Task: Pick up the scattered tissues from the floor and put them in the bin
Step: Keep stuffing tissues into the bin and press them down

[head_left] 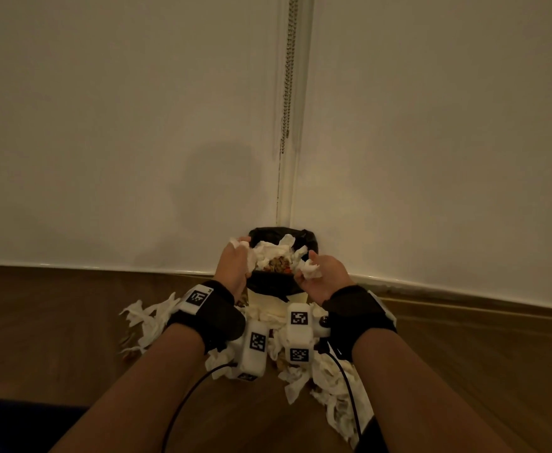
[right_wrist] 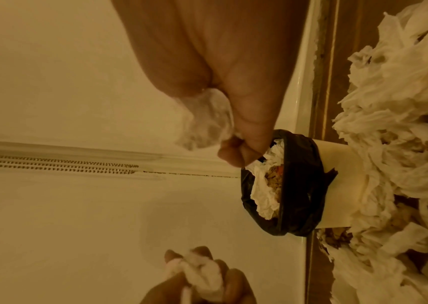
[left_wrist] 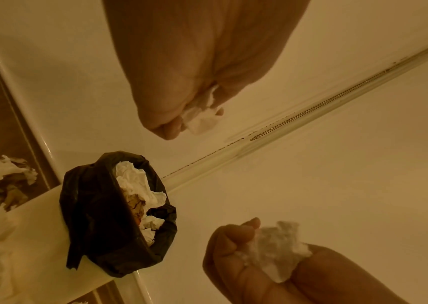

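A small cream bin [head_left: 266, 301] with a black liner [head_left: 304, 234] stands in the wall corner, holding crumpled tissues and brownish scraps. My left hand [head_left: 235, 261] is over the bin's left rim and grips a crumpled white tissue [left_wrist: 202, 119]. At the right rim my right hand [head_left: 320, 274] holds another tissue wad [head_left: 310, 269] in curled fingers. Both hands hover beside the opening, seen also in the wrist views: left hand [right_wrist: 207, 277], right hand [left_wrist: 233, 257]. Several loose tissues [head_left: 150, 318] lie on the floor around the bin's base.
Wood floor [head_left: 56, 322] meets white walls with a white skirting [head_left: 88, 264]. A bead chain [head_left: 288, 76] hangs down the corner above the bin. More tissues and brown scraps [head_left: 333, 397] lie under my right forearm. Cables run from the wrist cameras.
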`<action>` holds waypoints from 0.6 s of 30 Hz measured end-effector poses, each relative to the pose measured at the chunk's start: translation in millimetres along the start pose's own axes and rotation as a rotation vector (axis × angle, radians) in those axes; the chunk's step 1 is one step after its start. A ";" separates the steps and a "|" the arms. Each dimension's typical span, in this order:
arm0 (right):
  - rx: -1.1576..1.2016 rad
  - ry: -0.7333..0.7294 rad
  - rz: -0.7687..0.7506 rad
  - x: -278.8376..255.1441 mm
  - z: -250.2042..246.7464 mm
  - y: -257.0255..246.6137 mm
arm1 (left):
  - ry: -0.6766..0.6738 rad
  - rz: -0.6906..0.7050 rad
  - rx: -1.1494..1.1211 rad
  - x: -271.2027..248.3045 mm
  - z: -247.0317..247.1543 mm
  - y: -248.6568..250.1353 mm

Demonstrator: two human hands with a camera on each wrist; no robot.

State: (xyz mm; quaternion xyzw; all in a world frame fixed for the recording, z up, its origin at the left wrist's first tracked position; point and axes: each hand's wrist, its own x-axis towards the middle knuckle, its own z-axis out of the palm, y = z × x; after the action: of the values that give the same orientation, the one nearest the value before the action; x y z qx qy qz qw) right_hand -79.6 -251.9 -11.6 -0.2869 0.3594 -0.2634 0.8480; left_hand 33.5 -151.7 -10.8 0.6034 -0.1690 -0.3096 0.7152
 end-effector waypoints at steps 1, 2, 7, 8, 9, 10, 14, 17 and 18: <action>-0.031 0.004 -0.015 2.4 0.0 1.9 | -0.006 0.016 0.057 0.7 0.2 -1.0; -0.060 0.010 -0.031 5.5 -0.2 4.0 | -0.006 0.034 0.093 1.4 -0.5 -2.7; 0.010 0.009 -0.114 23.5 -6.9 12.9 | 0.049 0.105 0.255 11.1 -5.9 -13.5; 0.021 0.011 -0.134 25.9 -7.1 14.2 | 0.043 0.104 0.237 11.3 -7.7 -15.0; 0.026 0.017 -0.153 27.9 -6.6 14.9 | 0.029 0.110 0.222 11.6 -9.7 -16.8; 0.025 0.024 -0.170 29.8 -6.0 15.1 | 0.014 0.125 0.211 11.8 -11.2 -18.1; -0.054 0.081 -0.275 38.5 -5.6 15.8 | 0.065 0.194 0.236 14.3 -15.6 -24.4; -0.209 0.172 -0.358 54.7 -3.2 17.6 | 0.090 0.184 0.266 24.4 -15.0 -27.3; -0.261 0.206 -0.373 59.9 -2.0 18.2 | 0.090 0.163 0.259 28.6 -13.8 -27.1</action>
State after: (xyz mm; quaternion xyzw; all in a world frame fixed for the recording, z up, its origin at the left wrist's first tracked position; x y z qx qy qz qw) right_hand -40.7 -278.9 -52.6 -0.4270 0.4156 -0.3946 0.6995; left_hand 57.0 -161.9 -43.8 0.6882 -0.2240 -0.1987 0.6608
